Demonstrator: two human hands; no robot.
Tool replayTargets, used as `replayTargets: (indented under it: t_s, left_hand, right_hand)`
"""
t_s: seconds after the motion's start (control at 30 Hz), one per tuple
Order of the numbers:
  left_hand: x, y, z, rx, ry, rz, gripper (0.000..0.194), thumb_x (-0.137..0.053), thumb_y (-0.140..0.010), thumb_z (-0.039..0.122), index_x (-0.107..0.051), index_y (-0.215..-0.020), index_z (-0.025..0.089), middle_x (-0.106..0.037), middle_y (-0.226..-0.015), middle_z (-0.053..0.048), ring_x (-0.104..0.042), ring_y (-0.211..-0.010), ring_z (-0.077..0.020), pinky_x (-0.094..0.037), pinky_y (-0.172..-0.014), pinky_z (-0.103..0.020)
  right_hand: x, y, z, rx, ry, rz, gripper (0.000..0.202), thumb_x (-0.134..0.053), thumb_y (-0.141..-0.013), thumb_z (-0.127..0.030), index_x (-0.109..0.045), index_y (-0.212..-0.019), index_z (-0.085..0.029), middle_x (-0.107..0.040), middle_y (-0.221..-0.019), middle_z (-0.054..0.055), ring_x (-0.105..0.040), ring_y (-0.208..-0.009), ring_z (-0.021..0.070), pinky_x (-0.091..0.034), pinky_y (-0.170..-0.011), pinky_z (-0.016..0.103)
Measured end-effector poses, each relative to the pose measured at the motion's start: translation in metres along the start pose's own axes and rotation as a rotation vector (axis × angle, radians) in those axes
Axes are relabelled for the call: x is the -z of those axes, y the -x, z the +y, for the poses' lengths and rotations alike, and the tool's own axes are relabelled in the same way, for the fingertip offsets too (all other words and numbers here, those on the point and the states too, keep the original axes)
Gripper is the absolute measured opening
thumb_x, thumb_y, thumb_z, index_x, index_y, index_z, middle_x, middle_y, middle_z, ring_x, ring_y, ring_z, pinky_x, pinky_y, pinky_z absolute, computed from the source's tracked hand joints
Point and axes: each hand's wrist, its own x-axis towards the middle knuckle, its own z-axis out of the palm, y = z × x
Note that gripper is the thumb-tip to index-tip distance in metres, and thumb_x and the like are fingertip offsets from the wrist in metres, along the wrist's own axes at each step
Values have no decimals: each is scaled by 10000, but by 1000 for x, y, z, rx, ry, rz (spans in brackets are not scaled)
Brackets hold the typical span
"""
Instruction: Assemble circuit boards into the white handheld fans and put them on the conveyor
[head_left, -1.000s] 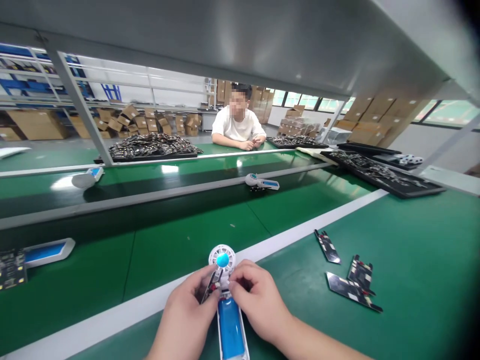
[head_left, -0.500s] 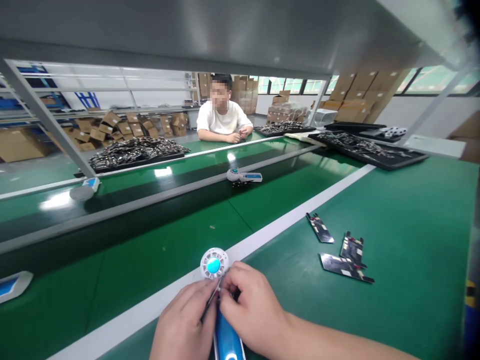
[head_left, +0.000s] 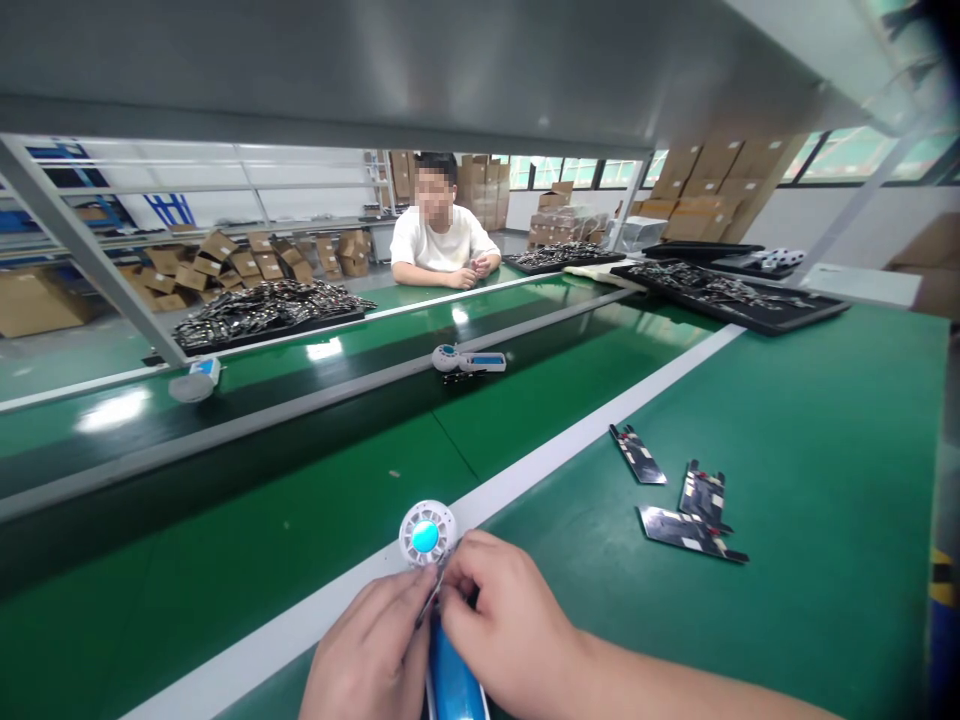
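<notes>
A white device with a round vented head and a blue handle [head_left: 454,680] lies at the bottom centre, its head towards the belt. My left hand [head_left: 375,640] is closed at its left side, pinching a thin dark piece near the neck. From the right, my right hand [head_left: 502,610] has its fingers pressed together at the same spot; what they grip is too small to name. Several black flat parts with pale patches [head_left: 691,535] rest on the green table [head_left: 825,430] to the right.
On the green belt [head_left: 375,430] lie a white and blue device [head_left: 484,362] and another [head_left: 206,370] at the left. Black trays of metal parts [head_left: 780,318] stand farther back. A person [head_left: 442,245] sits opposite. A grey shelf [head_left: 450,70] hangs overhead.
The middle device on the belt has shifted left, and the far-left one slightly right. The device at the near left edge has gone from view. My hands have barely moved.
</notes>
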Motion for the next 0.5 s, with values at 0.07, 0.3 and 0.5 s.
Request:
replayTargets:
  t_s: [0.07,0.3,0.5]
  left_hand:
    - [0,-1,1,-7,-9,2,247,-480,-928,153,-672,-1083,167,-759,-977,-81,-745,-854,-175,-625,-779,-234]
    - [0,-2,2,-31,-33,29,263,-444,-944,157,-674,-1070,174,-762,-965,-77,-750,-827,-178,-638,-729,-251]
    - [1,-1,0,17,31,14,267,-475,-937,162,-676,-1112,175,-760,-966,-71,-744,-838,-161,-624,-757,-216]
  right_hand:
    - [0,0,1,-28,-13,2,219,-507,-687,-33,-389,-602,-197,-512,-669,-37,-495,-623,113,-332,-579,231]
    - [0,-1,2,1,-25,9,227,-510,-702,-30,-387,-611,-197,-508,-667,-40,-496,-630,113,-336,-585,227]
    - [3,0,0,129,136,63,168,-527,-748,-77,-443,-671,-200,-544,-714,-9,-513,-702,155,-362,-663,280]
